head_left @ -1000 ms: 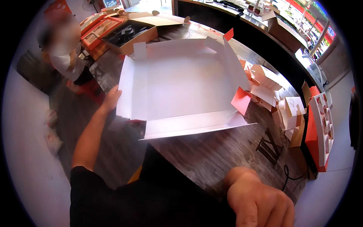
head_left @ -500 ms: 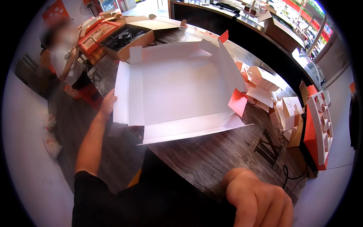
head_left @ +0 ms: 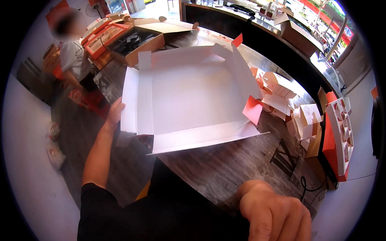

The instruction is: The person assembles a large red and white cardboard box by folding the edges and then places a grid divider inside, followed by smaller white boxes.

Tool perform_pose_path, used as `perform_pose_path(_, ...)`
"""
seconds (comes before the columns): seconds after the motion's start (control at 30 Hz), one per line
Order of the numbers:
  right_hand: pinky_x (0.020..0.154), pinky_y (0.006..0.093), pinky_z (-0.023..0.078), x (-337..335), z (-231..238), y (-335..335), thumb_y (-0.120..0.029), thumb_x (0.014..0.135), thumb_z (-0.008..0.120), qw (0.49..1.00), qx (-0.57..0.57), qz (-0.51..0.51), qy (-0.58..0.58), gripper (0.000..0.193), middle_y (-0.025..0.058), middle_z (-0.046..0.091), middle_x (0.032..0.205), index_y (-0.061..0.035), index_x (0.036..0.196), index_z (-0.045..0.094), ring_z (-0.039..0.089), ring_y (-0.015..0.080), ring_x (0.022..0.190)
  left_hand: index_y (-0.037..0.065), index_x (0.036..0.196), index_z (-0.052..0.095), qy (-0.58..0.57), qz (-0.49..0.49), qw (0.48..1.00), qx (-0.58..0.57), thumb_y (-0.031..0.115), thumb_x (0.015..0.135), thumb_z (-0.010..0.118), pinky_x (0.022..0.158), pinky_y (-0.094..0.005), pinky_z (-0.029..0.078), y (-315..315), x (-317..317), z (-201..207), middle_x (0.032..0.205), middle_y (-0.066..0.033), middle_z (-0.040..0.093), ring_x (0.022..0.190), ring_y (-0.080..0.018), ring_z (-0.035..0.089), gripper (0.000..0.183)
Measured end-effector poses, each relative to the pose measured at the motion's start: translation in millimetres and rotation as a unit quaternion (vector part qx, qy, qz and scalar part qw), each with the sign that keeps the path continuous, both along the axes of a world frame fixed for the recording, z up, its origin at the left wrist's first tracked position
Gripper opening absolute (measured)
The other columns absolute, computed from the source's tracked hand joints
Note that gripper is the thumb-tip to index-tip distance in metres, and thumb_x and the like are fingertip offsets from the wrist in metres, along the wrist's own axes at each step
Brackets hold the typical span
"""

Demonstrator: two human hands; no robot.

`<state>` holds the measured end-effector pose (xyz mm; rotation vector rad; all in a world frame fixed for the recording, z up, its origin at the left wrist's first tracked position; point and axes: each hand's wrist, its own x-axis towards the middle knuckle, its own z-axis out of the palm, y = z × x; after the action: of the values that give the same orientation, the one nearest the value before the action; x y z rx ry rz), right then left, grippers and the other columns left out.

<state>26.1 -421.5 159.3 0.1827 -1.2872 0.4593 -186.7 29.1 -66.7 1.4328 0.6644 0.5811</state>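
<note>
A large, partly folded cardboard box (head_left: 187, 94), white inside with an orange-red flap (head_left: 252, 109) at its right, lies over the dark wooden table. Its left wall and front wall stand raised, and a few corner tabs stick out. My left hand (head_left: 116, 111) is closed on the outside of the left wall; the fingertips are hidden behind the cardboard. Down at the lower right, my right hand (head_left: 275, 211) is apart from the box, back of the hand up and fingers curled under. Whatever those fingers may hold is hidden.
Beside the box at right are several small folded cartons (head_left: 277, 86) and an orange box with a white divided tray (head_left: 342, 134). A brown box (head_left: 136, 42) holding black items stands behind it. A black cable (head_left: 307, 184) curls at the right edge. Another person (head_left: 74, 56) stands at far left.
The other person at far left has turned, shifted slightly right and lowered an arm. My hands and the large box have hardly moved.
</note>
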Motion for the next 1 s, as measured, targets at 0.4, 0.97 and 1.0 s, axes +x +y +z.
perform_pose_path(0.4,0.080,0.0327,0.049,12,-6,14,-0.031,0.104,0.066,0.996,-0.085,-0.012,-0.034,0.019,0.0058,0.067,0.093,-0.0203,0.114,0.078,0.060,0.0210,0.076,-0.001,0.143,0.059,-0.009,0.021,1.000,0.014,0.012,0.098,0.050,0.096,-0.0325,0.053,13,-11,-21,0.123,-0.0087,0.070,0.109,-0.0175,0.067,0.047)
perform_pose_path(0.97,0.084,0.0309,0.049,-34,-21,60,-0.047,0.102,0.071,0.995,0.029,-0.010,0.099,0.021,0.0107,0.060,0.106,-0.0285,0.100,0.082,0.055,0.0260,0.095,-0.004,0.147,0.053,-0.048,-0.010,0.999,-0.001,0.015,0.097,0.050,0.097,-0.0341,0.057,4,2,-12,0.126,-0.0134,0.071,0.109,-0.0205,0.071,0.054)
perform_pose_path(1.0,0.083,0.0307,0.050,-38,-23,60,-0.047,0.102,0.071,0.993,0.030,-0.018,0.115,0.021,0.0110,0.060,0.106,-0.0286,0.100,0.082,0.055,0.0261,0.095,-0.004,0.145,0.055,-0.049,-0.010,0.999,-0.003,0.012,0.097,0.049,0.096,-0.0330,0.056,0,2,-8,0.125,-0.0121,0.070,0.107,-0.0190,0.070,0.050)
